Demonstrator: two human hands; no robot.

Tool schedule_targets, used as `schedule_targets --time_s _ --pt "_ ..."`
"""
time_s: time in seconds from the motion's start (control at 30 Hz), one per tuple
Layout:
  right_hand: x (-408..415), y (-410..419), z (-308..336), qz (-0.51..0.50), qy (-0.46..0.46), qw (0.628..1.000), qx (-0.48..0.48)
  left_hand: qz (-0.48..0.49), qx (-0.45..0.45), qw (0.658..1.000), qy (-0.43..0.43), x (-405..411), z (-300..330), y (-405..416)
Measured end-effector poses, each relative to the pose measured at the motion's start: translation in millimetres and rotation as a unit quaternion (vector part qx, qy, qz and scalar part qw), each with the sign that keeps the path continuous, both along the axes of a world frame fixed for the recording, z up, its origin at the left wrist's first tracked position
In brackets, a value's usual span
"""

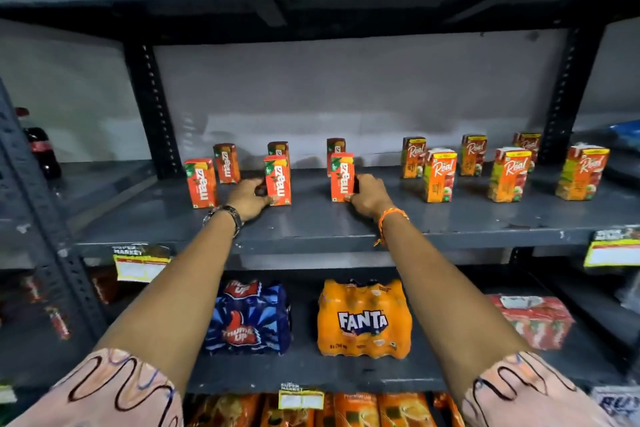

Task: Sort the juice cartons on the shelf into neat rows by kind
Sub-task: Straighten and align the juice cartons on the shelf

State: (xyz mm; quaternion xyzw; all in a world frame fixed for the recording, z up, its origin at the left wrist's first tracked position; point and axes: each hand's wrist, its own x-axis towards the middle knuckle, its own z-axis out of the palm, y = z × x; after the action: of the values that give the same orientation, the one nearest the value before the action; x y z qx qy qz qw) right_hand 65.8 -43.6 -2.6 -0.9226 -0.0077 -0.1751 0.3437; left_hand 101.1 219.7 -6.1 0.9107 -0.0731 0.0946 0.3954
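Note:
Small orange Maaza cartons stand upright in two rows on the left half of the grey shelf [311, 218], and Real cartons stand in two rows on the right half. My left hand [247, 198] grips the front-middle Maaza carton [278, 179] from its left side. My right hand [369, 196] grips the front-right Maaza carton [341, 177] from its right side. Another front Maaza carton [201, 182] stands free at the far left. The nearest front Real carton [439, 175] stands apart, to the right of my right hand.
A cola bottle [41, 146] stands in the bay to the left, behind a shelf upright [149, 107]. On the shelf below lie a Thums Up pack [247, 319], a Fanta pack [363, 319] and a red pack [533, 319]. Price tags hang on the shelf edge.

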Motion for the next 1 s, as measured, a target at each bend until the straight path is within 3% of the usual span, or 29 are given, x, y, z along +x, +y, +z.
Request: schedule_targets --time_s 1.0 --pt "-11.5 0.3 3.1 -0.01 0.044 0.999 0.015 0.015 0.021 1.0 -0.016 -13.7 1.9 -3.8"
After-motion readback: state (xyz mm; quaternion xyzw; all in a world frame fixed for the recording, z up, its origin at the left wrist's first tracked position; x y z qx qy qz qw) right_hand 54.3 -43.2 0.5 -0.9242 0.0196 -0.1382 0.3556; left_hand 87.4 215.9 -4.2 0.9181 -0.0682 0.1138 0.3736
